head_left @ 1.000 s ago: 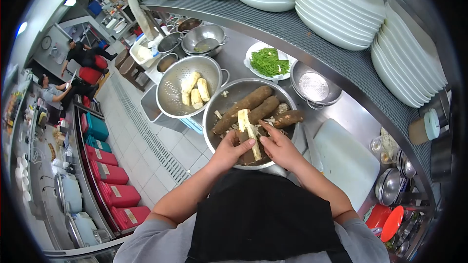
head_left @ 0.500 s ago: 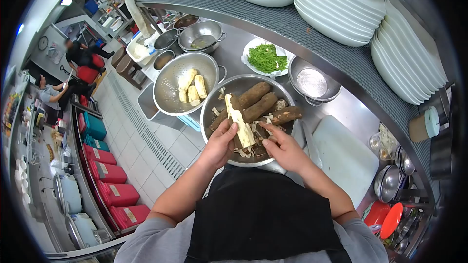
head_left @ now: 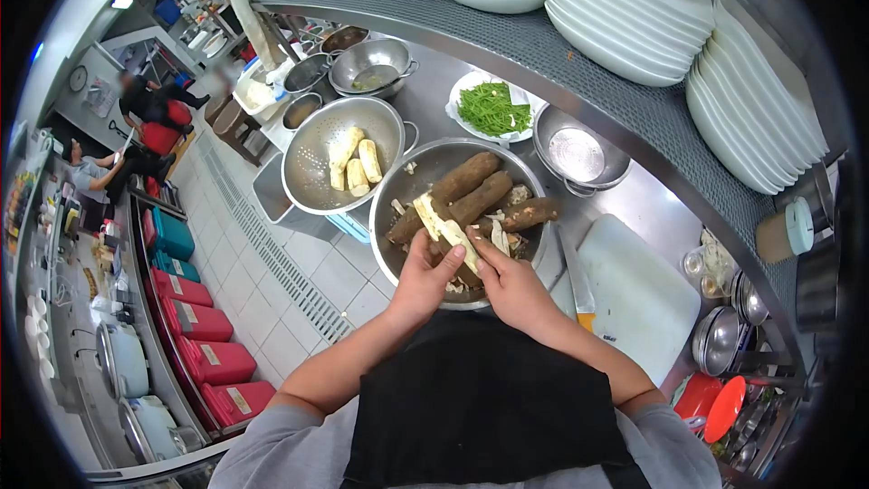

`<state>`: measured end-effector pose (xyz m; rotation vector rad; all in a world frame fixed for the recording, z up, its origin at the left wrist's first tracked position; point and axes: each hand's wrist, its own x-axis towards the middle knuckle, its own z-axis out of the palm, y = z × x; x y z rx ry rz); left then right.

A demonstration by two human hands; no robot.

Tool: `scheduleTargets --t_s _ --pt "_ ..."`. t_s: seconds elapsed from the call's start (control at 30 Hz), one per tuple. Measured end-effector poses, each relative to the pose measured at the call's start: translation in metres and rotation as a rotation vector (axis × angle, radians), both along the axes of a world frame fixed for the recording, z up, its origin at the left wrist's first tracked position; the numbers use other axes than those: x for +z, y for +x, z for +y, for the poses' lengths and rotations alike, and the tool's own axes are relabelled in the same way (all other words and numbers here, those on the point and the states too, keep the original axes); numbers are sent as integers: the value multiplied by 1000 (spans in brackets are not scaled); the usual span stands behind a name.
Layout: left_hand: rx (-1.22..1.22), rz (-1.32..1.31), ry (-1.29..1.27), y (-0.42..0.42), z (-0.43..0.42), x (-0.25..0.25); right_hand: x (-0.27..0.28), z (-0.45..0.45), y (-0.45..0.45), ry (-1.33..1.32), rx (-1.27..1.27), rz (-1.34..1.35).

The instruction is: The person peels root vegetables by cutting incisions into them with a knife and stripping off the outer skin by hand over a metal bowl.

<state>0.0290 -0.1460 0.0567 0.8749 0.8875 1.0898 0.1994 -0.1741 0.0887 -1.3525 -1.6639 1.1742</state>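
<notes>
A partly peeled cassava root (head_left: 435, 217), pale yellow where the skin is off, is held slanting over a large steel bowl (head_left: 381, 255). My left hand (head_left: 425, 276) is closed around its lower left side. From the right, my right hand (head_left: 501, 273) grips the lower end, fingers against the peel; the fingertips are partly hidden. Beneath and behind the root, brown unpeeled cassava roots (head_left: 466, 177) lie in the bowl among scraps of peel (head_left: 501, 237). Peeled cassava pieces (head_left: 369, 160) rest in a steel colander (head_left: 303, 140) beside the bowl.
A knife (head_left: 574, 272) with a yellow handle lies by a white cutting board (head_left: 638, 294). Behind the bowl are a plate of cut greens (head_left: 493, 109) and a steel pan (head_left: 579, 154). A shelf (head_left: 507, 36) of stacked plates (head_left: 625, 14) overhangs the counter. Two people sit far left.
My right hand has moved left and up onto the root's lower end. The root now leans more to the left, and the knife's yellow handle has come into view.
</notes>
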Motion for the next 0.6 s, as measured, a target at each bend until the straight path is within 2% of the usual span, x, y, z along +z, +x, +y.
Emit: scheduleTargets --t_s 0.07,0.2,0.23,0.27,0.37,0.5,0.6 --pt "8 225 84 1 -1 -3 3 3 0 -34 10 -95" --pt "-39 379 151 -6 3 -21 -12 9 0 8 22 -186" --pt "-30 376 168 -6 4 -16 -25 14 -4 200 -11 -163" --pt "-29 374 179 -7 5 -14 -34 17 1 219 6 -164" --pt "-68 363 211 -15 13 -30 3 29 2 -552 77 211" --pt "-143 319 218 -25 26 -52 6 41 9 -598 170 217" --pt "-186 295 187 -30 36 -54 13 48 6 -672 132 212"
